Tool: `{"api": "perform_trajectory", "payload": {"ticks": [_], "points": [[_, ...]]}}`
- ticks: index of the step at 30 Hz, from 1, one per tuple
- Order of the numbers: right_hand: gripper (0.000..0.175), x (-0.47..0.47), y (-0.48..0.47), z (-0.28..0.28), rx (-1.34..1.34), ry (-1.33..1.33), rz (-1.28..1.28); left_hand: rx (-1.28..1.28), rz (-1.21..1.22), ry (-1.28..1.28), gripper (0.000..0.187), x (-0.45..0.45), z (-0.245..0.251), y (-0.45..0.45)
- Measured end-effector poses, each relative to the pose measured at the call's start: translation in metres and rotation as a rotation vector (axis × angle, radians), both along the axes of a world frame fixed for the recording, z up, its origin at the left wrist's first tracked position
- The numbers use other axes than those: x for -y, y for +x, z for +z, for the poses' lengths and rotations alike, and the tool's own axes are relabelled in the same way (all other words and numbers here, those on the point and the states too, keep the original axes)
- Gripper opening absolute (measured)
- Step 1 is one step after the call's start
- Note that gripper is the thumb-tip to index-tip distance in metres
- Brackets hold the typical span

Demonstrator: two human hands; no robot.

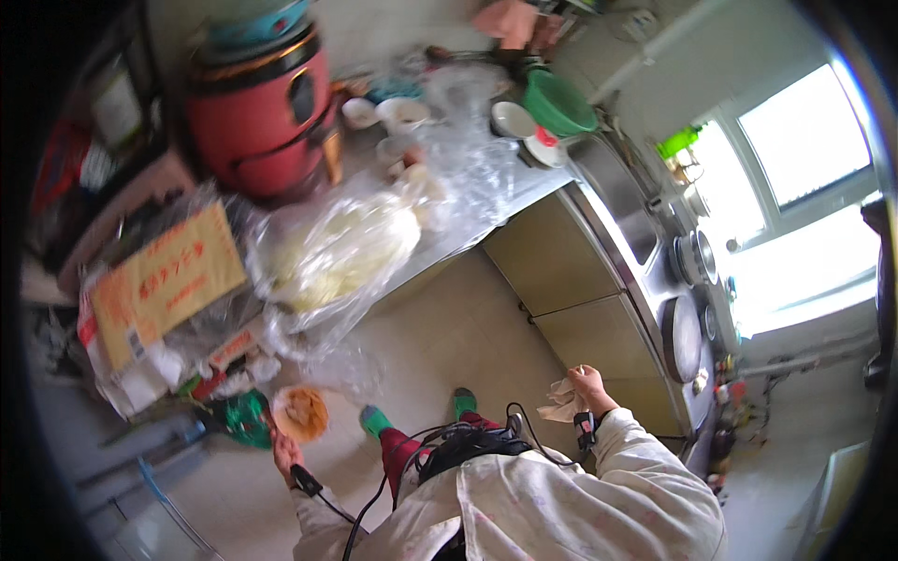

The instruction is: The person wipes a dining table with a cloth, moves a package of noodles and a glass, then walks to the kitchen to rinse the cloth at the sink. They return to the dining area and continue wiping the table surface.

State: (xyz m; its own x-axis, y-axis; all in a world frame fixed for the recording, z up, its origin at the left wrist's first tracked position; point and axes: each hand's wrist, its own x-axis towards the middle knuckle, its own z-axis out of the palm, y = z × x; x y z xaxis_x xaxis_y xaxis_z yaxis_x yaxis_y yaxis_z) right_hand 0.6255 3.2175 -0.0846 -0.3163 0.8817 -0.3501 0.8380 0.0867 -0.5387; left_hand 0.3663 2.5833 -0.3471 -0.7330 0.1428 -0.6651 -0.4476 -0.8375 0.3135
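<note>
My left hand [285,454] is at lower left, its fingers at the rim of a round white dish [303,415] with orange-brown food in it. Just beyond that hand is a green plastic bag [242,419]. My right hand [588,384], at right, grips a pale cloth [563,402] that hangs down from the fingers. That hand is in front of the yellowish cabinet doors [589,329] under the counter. Both wrists wear dark bands, and black cables run across my front.
A metal-topped counter [477,228] bears a plastic-wrapped bundle [337,259], a red appliance [259,126], bowls [403,112] and a green basin [559,104]. A cardboard box [168,284] is at left. Pots [696,257] and a round lid [681,339] stand along the right-hand counter, below a window.
</note>
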Motion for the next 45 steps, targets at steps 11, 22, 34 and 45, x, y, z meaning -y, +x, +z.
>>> {"api": "perform_trajectory", "payload": {"ticks": [11,22,34,45], "points": [[0.024,-0.134,0.081,0.011,-0.810,-0.635,-0.431,-0.263,-0.539,-0.383,0.020,-0.236,0.217,-0.024],[0.027,-0.303,0.062,0.130,-1.265,-0.608,-0.234,-0.904,-1.288,-0.191,0.033,-0.692,0.370,-0.013],[0.040,-0.413,-0.055,0.126,-1.591,-0.789,-0.258,-1.016,-1.875,0.109,0.025,-0.981,0.388,0.014],[0.024,-0.536,-0.073,0.088,-1.655,-0.600,-0.943,-1.450,-1.710,0.177,0.016,-1.106,0.410,-0.027]]}}
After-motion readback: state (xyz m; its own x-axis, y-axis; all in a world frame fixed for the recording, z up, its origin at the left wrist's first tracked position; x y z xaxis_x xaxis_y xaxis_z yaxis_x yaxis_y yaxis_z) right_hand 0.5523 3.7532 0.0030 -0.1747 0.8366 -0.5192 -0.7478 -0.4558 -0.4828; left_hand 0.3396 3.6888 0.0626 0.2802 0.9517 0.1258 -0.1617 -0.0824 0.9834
